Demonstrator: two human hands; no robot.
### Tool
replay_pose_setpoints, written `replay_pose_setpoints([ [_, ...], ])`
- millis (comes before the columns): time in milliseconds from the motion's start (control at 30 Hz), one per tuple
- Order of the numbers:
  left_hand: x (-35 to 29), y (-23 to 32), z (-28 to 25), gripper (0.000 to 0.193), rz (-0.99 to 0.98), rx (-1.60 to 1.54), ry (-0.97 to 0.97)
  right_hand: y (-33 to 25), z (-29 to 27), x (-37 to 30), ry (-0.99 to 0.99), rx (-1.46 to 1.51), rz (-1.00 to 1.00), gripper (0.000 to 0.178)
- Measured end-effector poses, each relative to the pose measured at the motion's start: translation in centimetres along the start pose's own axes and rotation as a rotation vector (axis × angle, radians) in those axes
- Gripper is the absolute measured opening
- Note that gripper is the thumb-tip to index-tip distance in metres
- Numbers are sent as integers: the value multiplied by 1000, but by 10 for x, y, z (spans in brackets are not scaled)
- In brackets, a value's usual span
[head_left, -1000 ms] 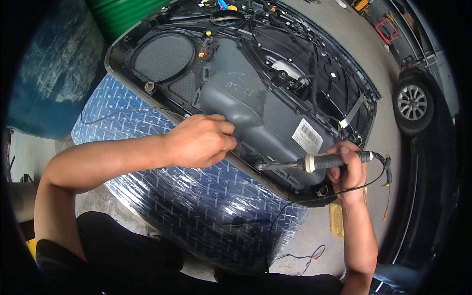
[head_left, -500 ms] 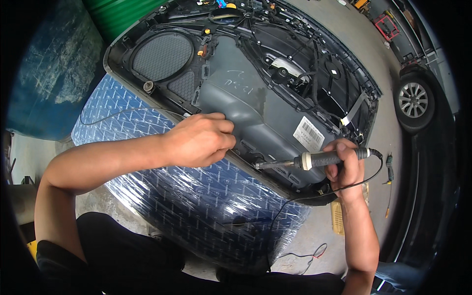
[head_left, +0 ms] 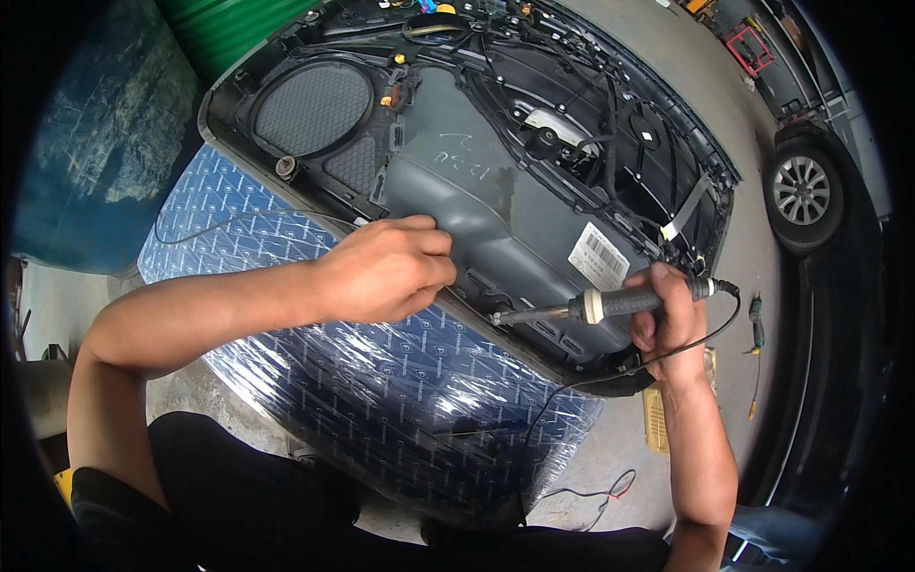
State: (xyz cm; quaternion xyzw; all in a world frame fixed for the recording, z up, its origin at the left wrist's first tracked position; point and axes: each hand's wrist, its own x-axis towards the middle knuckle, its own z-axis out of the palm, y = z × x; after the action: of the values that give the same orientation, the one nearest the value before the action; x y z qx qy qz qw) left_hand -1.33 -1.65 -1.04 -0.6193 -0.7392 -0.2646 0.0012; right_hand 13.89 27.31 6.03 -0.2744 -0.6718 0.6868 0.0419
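A black and grey car door trim panel (head_left: 457, 205) lies with its inner side up in front of me. My right hand (head_left: 672, 319) is wrapped round the dark handle of a soldering iron (head_left: 629, 303), which has a pale collar. Its metal shaft points left, and the tip is at the panel's near edge; whether it touches is hard to tell. My left hand (head_left: 391, 272) is closed over the same edge, left of the tip. A thin dark wire (head_left: 224, 221) runs into this hand, whose fingertips are hidden.
Under the panel is a blue printed support (head_left: 381, 381) wrapped in clear film. The iron's black cord (head_left: 572, 381) hangs over the near side. Blue drum (head_left: 105, 162) and green drum (head_left: 238, 38) stand left. A dark car with a silver wheel (head_left: 805, 191) is at right; a screwdriver-like tool (head_left: 756, 329) lies on the floor.
The soldering iron's tip has shifted very slightly left along the panel's edge, with my right hand still round the handle. My left hand has hardly moved.
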Motion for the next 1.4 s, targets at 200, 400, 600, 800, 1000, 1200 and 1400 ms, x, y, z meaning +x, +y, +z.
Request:
replay_pose_setpoints([
  [200, -1, 0, 0, 14, 10, -8, 22, 4, -1, 1, 22, -44, -6, 44],
  [400, -2, -2, 1, 13, 26, -13, 32, 6, -6, 3, 16, -39, -25, 44],
  [600, -1, -3, -1, 15, 51, -26, 6, 5, -4, 1, 37, -27, -38, 43],
  [800, -1, -3, -2, 15, 66, -27, -2, 7, -4, 0, 56, -21, -47, 44],
  [1000, -1, -2, -2, 15, 53, -14, -15, 6, -4, 1, 47, -44, -39, 45],
  [1200, 0, -2, -2, 15, 58, -13, 6, 8, -3, 2, 70, -94, -41, 50],
  [1400, -1, -2, -1, 15, 62, 1, 19, 9, -3, 3, 59, -101, -53, 53],
])
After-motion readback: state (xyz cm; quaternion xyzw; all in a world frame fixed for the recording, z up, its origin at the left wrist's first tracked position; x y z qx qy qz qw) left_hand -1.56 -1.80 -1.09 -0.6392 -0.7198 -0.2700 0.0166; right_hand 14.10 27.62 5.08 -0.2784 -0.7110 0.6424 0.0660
